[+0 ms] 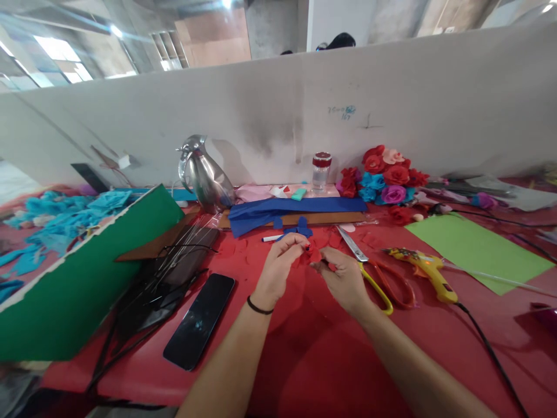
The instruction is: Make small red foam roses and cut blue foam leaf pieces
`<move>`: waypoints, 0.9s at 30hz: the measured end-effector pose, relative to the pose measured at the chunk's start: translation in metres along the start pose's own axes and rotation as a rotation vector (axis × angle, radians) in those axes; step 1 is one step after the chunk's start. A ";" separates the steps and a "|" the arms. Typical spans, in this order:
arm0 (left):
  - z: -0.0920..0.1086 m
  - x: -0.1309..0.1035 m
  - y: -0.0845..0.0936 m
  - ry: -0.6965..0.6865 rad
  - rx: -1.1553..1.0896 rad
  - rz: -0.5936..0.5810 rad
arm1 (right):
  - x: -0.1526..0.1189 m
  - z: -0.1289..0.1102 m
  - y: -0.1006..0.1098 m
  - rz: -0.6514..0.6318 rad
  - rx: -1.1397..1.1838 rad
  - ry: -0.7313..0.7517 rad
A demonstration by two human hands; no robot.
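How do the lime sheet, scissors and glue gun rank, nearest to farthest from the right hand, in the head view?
1. Scissors: just right of the right hand.
2. Glue gun: right of the scissors.
3. Lime sheet: beyond the glue gun.

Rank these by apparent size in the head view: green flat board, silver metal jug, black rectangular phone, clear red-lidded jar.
1. Green flat board
2. Silver metal jug and black rectangular phone: too alike to rank
3. Clear red-lidded jar
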State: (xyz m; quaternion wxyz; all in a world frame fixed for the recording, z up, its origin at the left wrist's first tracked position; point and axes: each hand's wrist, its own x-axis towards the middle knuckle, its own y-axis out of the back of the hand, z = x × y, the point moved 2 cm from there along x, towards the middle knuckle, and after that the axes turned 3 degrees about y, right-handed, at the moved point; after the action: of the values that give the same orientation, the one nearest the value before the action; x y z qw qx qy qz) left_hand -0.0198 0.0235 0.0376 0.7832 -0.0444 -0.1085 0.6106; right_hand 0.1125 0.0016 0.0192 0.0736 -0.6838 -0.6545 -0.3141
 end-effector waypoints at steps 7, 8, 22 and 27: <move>-0.005 0.002 0.003 0.040 -0.085 0.080 | -0.002 -0.004 0.001 0.010 -0.013 0.093; -0.007 0.003 0.003 0.059 -0.084 0.097 | -0.002 -0.002 0.001 0.036 -0.017 0.076; -0.008 0.000 -0.004 0.006 -0.100 -0.095 | -0.002 0.004 0.004 0.125 0.023 0.026; -0.008 0.000 -0.003 -0.017 -0.026 -0.094 | -0.001 0.008 0.003 0.104 0.040 -0.008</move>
State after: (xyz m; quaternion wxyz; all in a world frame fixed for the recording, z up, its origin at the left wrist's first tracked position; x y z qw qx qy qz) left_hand -0.0149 0.0235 0.0302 0.8095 -0.0439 -0.1251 0.5720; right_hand 0.1182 0.0046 0.0129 0.1009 -0.7165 -0.6244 -0.2942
